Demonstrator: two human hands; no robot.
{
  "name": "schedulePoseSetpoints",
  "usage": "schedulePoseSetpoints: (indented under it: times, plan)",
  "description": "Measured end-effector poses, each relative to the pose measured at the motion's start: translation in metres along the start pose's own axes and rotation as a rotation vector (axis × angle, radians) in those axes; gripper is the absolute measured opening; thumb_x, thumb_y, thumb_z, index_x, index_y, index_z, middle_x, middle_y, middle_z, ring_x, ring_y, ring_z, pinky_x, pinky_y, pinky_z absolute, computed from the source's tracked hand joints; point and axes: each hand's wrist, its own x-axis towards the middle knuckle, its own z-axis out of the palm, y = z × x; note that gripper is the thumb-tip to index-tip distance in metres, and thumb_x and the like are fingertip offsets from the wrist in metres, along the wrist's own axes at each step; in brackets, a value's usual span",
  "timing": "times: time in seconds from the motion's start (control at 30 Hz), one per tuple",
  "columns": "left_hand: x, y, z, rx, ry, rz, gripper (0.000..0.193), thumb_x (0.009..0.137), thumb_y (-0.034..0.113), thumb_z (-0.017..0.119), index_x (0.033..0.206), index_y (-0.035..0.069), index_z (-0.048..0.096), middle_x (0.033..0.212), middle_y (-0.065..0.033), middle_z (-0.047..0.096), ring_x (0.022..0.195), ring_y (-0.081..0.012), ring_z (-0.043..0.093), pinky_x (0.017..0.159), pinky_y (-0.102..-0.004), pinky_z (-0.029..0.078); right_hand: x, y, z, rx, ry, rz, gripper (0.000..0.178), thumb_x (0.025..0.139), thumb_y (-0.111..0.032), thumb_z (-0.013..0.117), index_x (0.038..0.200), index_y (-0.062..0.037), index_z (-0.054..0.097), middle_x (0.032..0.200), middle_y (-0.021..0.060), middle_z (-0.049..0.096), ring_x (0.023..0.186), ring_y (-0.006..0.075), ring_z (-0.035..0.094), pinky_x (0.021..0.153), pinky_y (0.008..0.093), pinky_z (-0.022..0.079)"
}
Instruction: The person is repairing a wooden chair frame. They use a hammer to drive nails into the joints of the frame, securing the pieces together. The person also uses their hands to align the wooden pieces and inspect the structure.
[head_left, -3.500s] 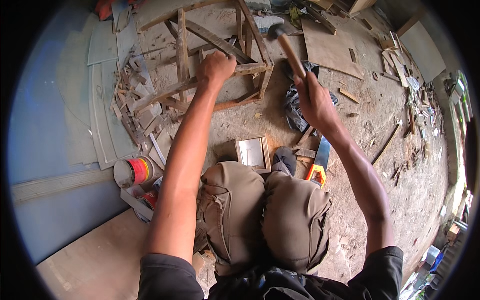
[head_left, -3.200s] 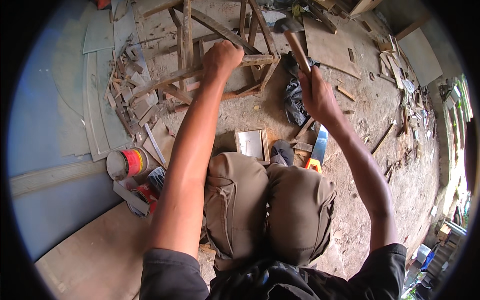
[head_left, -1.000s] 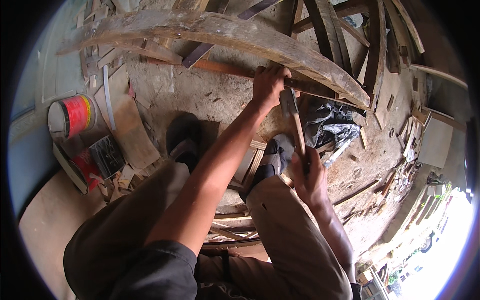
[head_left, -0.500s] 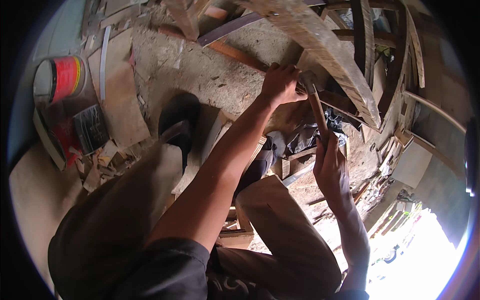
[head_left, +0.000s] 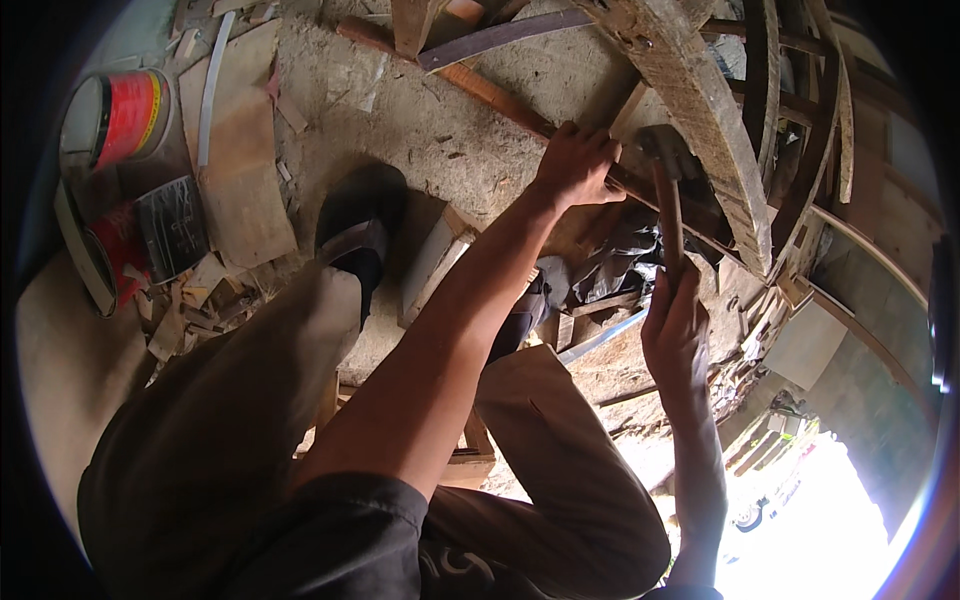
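Note:
My left hand (head_left: 578, 168) is closed around a long reddish-brown wooden strip (head_left: 490, 98), which runs from the upper left down past my fingers to the right. Its fingertips and whatever else they press on are partly hidden. In my right hand (head_left: 676, 318) is a hammer (head_left: 669, 215), gripped by its wooden handle. The dark hammer head is raised just right of my left hand, apart from it and a little blurred. Behind the head slants a thick, rough wooden beam (head_left: 705, 110).
Curved wooden frame pieces (head_left: 825, 150) stand at the upper right. Crumpled black plastic (head_left: 625, 262) lies below the hammer. Wood offcuts (head_left: 205, 310), a plywood sheet (head_left: 240, 150) and a red-and-black container (head_left: 130, 120) are at left. My sandalled foot (head_left: 362, 225) rests on the dusty floor.
The hammer head has moved right, away from my left hand's fingers, and my right hand has shifted slightly right. My left hand keeps its grip on the strip. The view has shifted a little.

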Motion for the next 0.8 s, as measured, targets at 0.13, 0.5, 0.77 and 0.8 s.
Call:
schedulePoseSetpoints:
  times: [0.13, 0.5, 0.77, 0.8]
  plan:
    - [-0.001, 0.004, -0.002, 0.017, -0.009, -0.021, 0.050, 0.055, 0.048, 0.082, 0.085, 0.011, 0.065, 0.086, -0.0043, 0.064, 0.084, -0.0228, 0.063, 0.080, -0.0386, 0.046, -0.008, 0.008, 0.002, -0.073, -0.124, 0.062, 0.025, 0.099, -0.015, 0.047, 0.118, -0.0006, 0.040, 0.069, 0.0254, 0.062, 0.061, 0.0435, 0.062, 0.045, 0.0501, 0.045]
    - [0.003, -0.003, 0.004, -0.021, -0.030, -0.016, 0.048, 0.056, 0.046, 0.079, 0.089, 0.013, 0.064, 0.085, -0.0051, 0.063, 0.086, -0.0218, 0.062, 0.077, -0.0397, 0.044, -0.012, 0.001, 0.009, -0.152, 0.040, -0.072, 0.031, 0.098, -0.020, 0.049, 0.122, -0.0006, 0.043, 0.077, 0.0245, 0.064, 0.058, 0.0386, 0.064, 0.043, 0.0446, 0.051]
    - [0.004, 0.003, 0.005, -0.008, -0.019, -0.043, 0.042, 0.052, 0.043, 0.082, 0.079, 0.016, 0.063, 0.085, -0.0029, 0.064, 0.091, -0.0239, 0.061, 0.080, -0.0402, 0.044, -0.012, 0.003, 0.006, -0.178, 0.011, -0.013, 0.035, 0.097, -0.020, 0.050, 0.125, -0.0003, 0.042, 0.083, 0.0208, 0.066, 0.057, 0.0372, 0.065, 0.045, 0.0454, 0.053]
    - [0.004, -0.002, 0.005, -0.015, 0.027, -0.017, 0.041, 0.051, 0.041, 0.083, 0.077, 0.017, 0.063, 0.085, -0.0027, 0.064, 0.091, -0.0240, 0.061, 0.081, -0.0402, 0.044, -0.013, 0.004, 0.009, -0.219, -0.027, 0.018, 0.036, 0.097, -0.021, 0.051, 0.125, -0.0001, 0.042, 0.082, 0.0205, 0.066, 0.056, 0.0375, 0.064, 0.046, 0.0459, 0.053]
